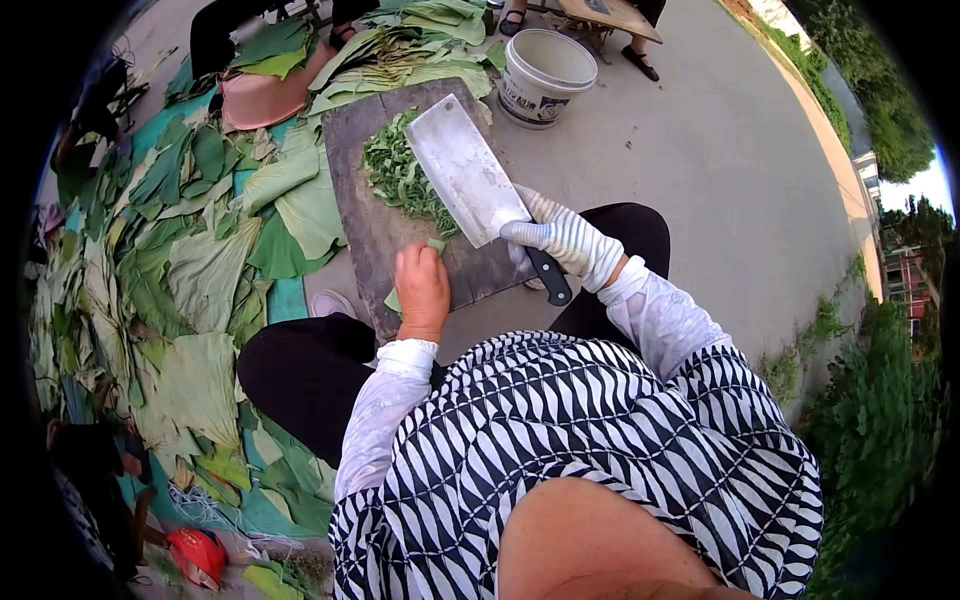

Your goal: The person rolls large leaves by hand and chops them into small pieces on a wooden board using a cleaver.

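Observation:
In my right hand [570, 240], which wears a striped knit glove, is a cleaver [465, 170] with a broad metal blade and a black riveted handle. Its blade is tilted over a dark wooden chopping board [350, 190]. Shredded green leaves [400, 170] lie heaped on the board, partly hidden behind the blade. My bare left hand [422, 290] is closed at the board's near side. A piece of green leaf [435, 244] sticks out past its fingertips, and another bit of leaf shows by the wrist.
Large flat green leaves [210, 265] cover a green sheet on the left. A pink basin [262, 100] with leaves stands at the back left. Beyond the board is a white bucket [548, 75]. Other people's legs and feet [640, 62] show at the top edge.

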Available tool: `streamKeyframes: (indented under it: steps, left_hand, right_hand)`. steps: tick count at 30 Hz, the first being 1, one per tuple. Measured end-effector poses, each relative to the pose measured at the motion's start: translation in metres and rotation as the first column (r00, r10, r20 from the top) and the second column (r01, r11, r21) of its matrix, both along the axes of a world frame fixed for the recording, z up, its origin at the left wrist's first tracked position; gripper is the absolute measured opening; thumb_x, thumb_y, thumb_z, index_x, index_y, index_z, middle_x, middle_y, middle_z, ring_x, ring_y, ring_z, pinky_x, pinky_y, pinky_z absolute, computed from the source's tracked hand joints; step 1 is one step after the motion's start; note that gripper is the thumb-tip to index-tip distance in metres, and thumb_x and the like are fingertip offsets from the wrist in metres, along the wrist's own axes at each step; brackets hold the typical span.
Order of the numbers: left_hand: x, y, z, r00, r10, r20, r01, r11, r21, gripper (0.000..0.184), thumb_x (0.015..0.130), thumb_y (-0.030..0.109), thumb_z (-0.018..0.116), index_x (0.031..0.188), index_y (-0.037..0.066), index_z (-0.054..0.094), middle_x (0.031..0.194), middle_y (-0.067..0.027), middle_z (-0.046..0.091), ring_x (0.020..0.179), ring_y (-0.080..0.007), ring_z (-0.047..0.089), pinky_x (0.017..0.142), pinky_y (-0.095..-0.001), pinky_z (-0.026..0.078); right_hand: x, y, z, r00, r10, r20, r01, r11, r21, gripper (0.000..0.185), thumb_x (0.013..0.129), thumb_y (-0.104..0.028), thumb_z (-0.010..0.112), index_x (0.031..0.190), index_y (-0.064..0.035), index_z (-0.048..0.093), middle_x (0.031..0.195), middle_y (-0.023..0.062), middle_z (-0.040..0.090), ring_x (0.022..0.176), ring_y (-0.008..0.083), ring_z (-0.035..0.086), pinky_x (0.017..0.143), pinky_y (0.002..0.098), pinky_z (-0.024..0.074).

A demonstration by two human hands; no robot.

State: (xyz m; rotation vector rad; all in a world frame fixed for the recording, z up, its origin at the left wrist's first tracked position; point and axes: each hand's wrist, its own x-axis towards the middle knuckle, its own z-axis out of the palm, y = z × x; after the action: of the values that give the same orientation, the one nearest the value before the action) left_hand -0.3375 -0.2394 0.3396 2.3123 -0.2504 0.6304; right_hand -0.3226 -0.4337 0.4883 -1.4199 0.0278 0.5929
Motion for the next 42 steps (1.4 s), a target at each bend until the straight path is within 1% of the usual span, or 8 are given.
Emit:
streamKeyframes:
  steps: [1,3,4,7,11,24,30,42]
  left_hand:
    - [-0.002,0.001,0.001,1.0,0.009,-0.002,-0.009,1.0,-0.01,0.015,0.073,-0.001,0.061,0.087,0.002,0.058,0.096,-0.0127,0.057,0.09,-0.0339,0.053,0.078,-0.0411,0.045]
    - [-0.002,0.002,0.0,1.0,0.014,-0.004,-0.015,1.0,-0.014,0.016,0.073,-0.001,0.062,0.087,0.002,0.057,0.096,-0.0126,0.057,0.089,-0.0338,0.053,0.078,-0.041,0.045]
    - [-0.001,0.002,-0.001,1.0,0.014,0.006,-0.014,1.0,-0.024,0.017,0.072,-0.001,0.062,0.087,0.002,0.057,0.096,-0.0124,0.057,0.089,-0.0337,0.053,0.077,-0.041,0.045]
    - [0.0,0.001,-0.002,1.0,0.014,-0.002,-0.014,1.0,-0.019,0.019,0.071,-0.002,0.062,0.088,0.003,0.057,0.095,-0.0122,0.057,0.088,-0.0337,0.053,0.077,-0.0412,0.045]
    - [-0.001,-0.001,-0.001,0.998,0.03,-0.061,-0.03,1.0,0.004,0.012,0.072,-0.001,0.06,0.084,0.001,0.057,0.097,-0.0138,0.057,0.089,-0.034,0.053,0.078,-0.0427,0.045]
    - [0.014,-0.006,-0.002,0.999,0.006,-0.043,-0.008,0.999,-0.047,0.023,0.069,-0.004,0.06,0.091,0.001,0.056,0.098,-0.0158,0.054,0.09,-0.0359,0.051,0.079,-0.0427,0.045]
    - [0.012,-0.005,-0.003,1.0,0.011,0.013,-0.01,0.999,-0.033,0.016,0.072,0.001,0.058,0.088,0.001,0.056,0.097,-0.0155,0.053,0.088,-0.0353,0.051,0.078,-0.0434,0.045]
    - [0.012,-0.002,-0.001,1.0,-0.006,-0.019,0.007,0.998,0.055,0.015,0.069,0.0,0.058,0.084,0.001,0.055,0.096,-0.0173,0.052,0.09,-0.0362,0.05,0.078,-0.0437,0.045]
  right_hand:
    - [0.006,-0.008,-0.003,0.993,0.092,0.078,-0.065,0.952,-0.298,0.056,0.088,-0.009,0.059,0.14,-0.0091,0.036,0.083,0.0028,0.061,0.057,0.0069,0.056,0.051,0.0222,0.0478]
    - [0.021,-0.027,-0.015,0.939,0.319,0.129,-0.203,0.816,-0.542,0.05,0.089,-0.007,0.056,0.137,-0.0078,0.04,0.097,0.0057,0.063,0.071,0.0127,0.061,0.066,0.0261,0.0509]
    - [0.029,-0.033,-0.023,0.827,0.49,0.275,-0.214,0.727,-0.652,0.047,0.089,-0.007,0.055,0.134,-0.0061,0.043,0.108,0.0091,0.063,0.091,0.019,0.061,0.083,0.03,0.0479]
    - [0.041,-0.041,-0.021,0.737,0.665,0.116,-0.343,0.517,-0.784,0.044,0.088,-0.007,0.055,0.131,-0.005,0.046,0.114,0.0142,0.062,0.107,0.0248,0.057,0.094,0.0331,0.0428]
    - [0.061,-0.038,-0.025,0.598,0.791,0.126,-0.272,0.349,-0.897,0.041,0.087,-0.008,0.055,0.128,-0.0086,0.05,0.112,0.0157,0.063,0.103,0.0315,0.06,0.09,0.0375,0.0466]
    - [0.062,0.02,-0.055,0.672,0.525,0.522,-0.087,0.757,-0.648,0.04,0.085,-0.009,0.057,0.124,-0.0038,0.052,0.111,0.0216,0.061,0.104,0.0365,0.058,0.088,0.0397,0.0471]
    - [0.012,0.016,-0.025,0.69,0.572,0.444,-0.027,0.633,-0.774,0.038,0.085,-0.012,0.056,0.122,-0.003,0.054,0.114,0.0214,0.06,0.106,0.0364,0.057,0.091,0.0398,0.0464]
    - [-0.001,0.0,-0.046,0.644,0.59,0.486,0.007,0.632,-0.775,0.036,0.088,-0.013,0.055,0.122,-0.003,0.053,0.108,0.0222,0.061,0.101,0.0377,0.059,0.087,0.0404,0.0474]
